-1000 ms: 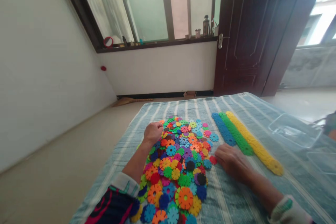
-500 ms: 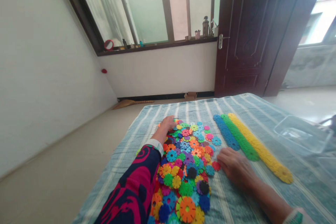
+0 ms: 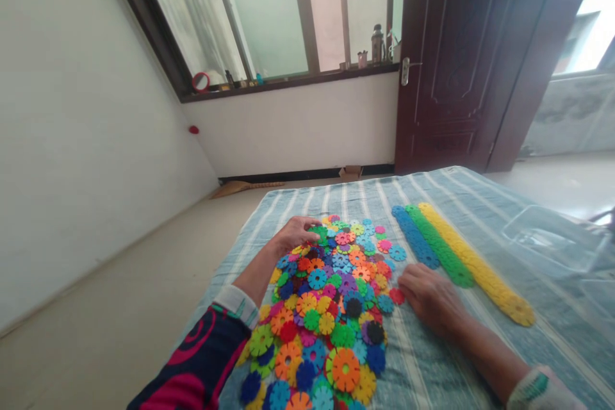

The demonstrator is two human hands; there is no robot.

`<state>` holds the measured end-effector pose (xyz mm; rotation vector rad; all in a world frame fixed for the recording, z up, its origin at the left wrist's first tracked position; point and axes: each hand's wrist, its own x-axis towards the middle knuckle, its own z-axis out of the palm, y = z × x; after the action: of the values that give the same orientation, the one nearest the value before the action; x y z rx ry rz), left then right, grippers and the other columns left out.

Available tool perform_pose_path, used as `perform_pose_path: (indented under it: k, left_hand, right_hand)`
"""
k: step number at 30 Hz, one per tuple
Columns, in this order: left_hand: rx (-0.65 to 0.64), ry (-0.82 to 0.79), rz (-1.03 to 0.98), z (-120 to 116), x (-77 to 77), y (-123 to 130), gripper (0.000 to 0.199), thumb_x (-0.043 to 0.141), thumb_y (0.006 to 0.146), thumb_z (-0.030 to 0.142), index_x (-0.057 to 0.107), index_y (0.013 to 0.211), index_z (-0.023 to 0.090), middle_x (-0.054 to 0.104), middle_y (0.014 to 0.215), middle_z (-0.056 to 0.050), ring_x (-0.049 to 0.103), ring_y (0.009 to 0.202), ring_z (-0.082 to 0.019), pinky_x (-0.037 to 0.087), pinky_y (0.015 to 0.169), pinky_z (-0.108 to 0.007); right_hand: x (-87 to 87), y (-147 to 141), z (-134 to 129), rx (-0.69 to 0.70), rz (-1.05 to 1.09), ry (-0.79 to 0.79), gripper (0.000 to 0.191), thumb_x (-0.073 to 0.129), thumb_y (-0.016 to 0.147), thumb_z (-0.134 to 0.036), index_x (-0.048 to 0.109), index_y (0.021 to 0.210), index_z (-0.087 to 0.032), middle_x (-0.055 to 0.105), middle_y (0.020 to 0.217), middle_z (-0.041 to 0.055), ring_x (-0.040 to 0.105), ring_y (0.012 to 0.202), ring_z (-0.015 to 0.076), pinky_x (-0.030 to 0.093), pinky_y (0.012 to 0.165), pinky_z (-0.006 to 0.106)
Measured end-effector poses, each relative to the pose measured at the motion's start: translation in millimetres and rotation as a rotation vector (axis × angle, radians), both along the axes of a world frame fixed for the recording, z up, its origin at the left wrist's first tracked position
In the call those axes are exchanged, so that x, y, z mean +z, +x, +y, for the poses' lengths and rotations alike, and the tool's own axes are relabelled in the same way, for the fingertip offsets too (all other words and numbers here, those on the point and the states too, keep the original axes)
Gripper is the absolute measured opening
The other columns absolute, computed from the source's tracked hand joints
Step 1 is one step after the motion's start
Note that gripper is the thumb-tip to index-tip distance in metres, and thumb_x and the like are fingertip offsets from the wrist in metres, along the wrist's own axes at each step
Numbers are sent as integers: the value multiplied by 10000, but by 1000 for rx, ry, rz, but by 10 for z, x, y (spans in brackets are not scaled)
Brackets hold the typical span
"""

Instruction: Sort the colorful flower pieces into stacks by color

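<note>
Discs (image 3: 345,369) in many colours lie heaped between the hands on a striped cloth (image 3: 408,359). At the heap's far edge, the left hand (image 3: 296,234) has its fingers parted at a green disc (image 3: 319,234); whether it grips is unclear. The right hand (image 3: 429,298) is loosely curled beside a red disc (image 3: 396,296), its grip hidden. Beyond the right hand lie blue (image 3: 415,238), green (image 3: 439,246) and yellow rows (image 3: 475,262); a clear box (image 3: 552,242) sits farther to its right.
</note>
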<state>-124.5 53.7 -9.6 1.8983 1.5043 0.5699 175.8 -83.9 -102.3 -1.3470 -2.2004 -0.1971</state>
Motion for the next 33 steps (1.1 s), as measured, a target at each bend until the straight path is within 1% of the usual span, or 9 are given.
perform_pose_path:
  k: [2, 5, 11, 16, 20, 23, 27, 31, 33]
  left_hand:
    - [-8, -65, -141, -204, 38, -61, 535, 701, 582, 224, 659, 1108, 137, 697, 948, -75, 615, 635, -131, 478, 519, -229]
    - [75, -67, -220, -465, 80, -126, 575, 732, 533, 213, 653, 1096, 128, 667, 1067, -102, 621, 670, -139, 484, 530, -239]
    - [184, -77, -342, -847, 92, -29, 357, 693, 604, 206, 653, 945, 107, 677, 868, -46, 616, 658, -124, 522, 594, -251]
    - [0, -97, -482, -1114, -70, 438, 468, 666, 637, 185, 600, 1098, 139, 659, 977, -67, 635, 781, -156, 548, 614, -256]
    - [-171, -110, -507, -1292, -202, 847, 580, 649, 678, 202, 525, 1244, 169, 652, 1034, -78, 654, 803, -170, 554, 681, -280]
    - [-266, -81, -533, -1375, -240, 1007, 560, 617, 730, 224, 500, 1277, 207, 662, 1073, -65, 669, 879, -187, 545, 795, -307]
    - [-231, -53, -484, -1387, -250, 1031, 545, 591, 749, 265, 497, 1282, 205, 656, 1122, -76, 677, 938, -218, 549, 820, -336]
    - [-149, 54, -377, -1321, -220, 942, 486, 600, 733, 330, 573, 1189, 165, 677, 1093, -89, 667, 987, -244, 546, 854, -364]
    - [-103, 113, -319, -1275, -179, 877, 420, 600, 728, 355, 625, 1095, 153, 698, 1051, -88, 665, 985, -245, 542, 865, -364]
  right_hand:
    - [1, 2, -2, -4, -11, -8, 254, 465, 881, -135, 542, 647, -194, 559, 715, 24, 504, 715, 155, 300, 647, 277]
    - [-1, 9, -7, -9, -29, -14, 247, 468, 883, -140, 549, 656, -194, 561, 720, 23, 513, 741, 161, 308, 661, 275]
    - [25, 19, -29, 14, 2, -4, 258, 459, 889, -154, 579, 664, -191, 582, 714, 34, 539, 732, 168, 351, 661, 269]
    - [103, -56, -68, 128, 263, 32, 218, 453, 921, -247, 651, 845, -194, 663, 810, 64, 596, 803, 174, 438, 748, 284]
    - [216, -146, -116, 219, 486, -54, 173, 538, 879, -304, 650, 975, -213, 694, 851, 53, 624, 806, 175, 484, 746, 304]
    - [313, -202, -136, 264, 567, -131, 131, 572, 850, -265, 663, 930, -214, 702, 833, 30, 623, 747, 154, 486, 696, 277]
    - [446, -191, -109, 237, 537, -212, 99, 575, 829, -209, 659, 778, -221, 674, 731, -16, 582, 653, 125, 463, 641, 243]
    - [617, 107, -34, 171, 464, -247, 104, 595, 792, -150, 660, 736, -209, 661, 743, -12, 596, 704, 132, 451, 670, 239]
    - [696, 359, 9, 62, 282, -262, 122, 597, 761, -105, 659, 710, -196, 660, 819, 16, 604, 788, 148, 443, 738, 255]
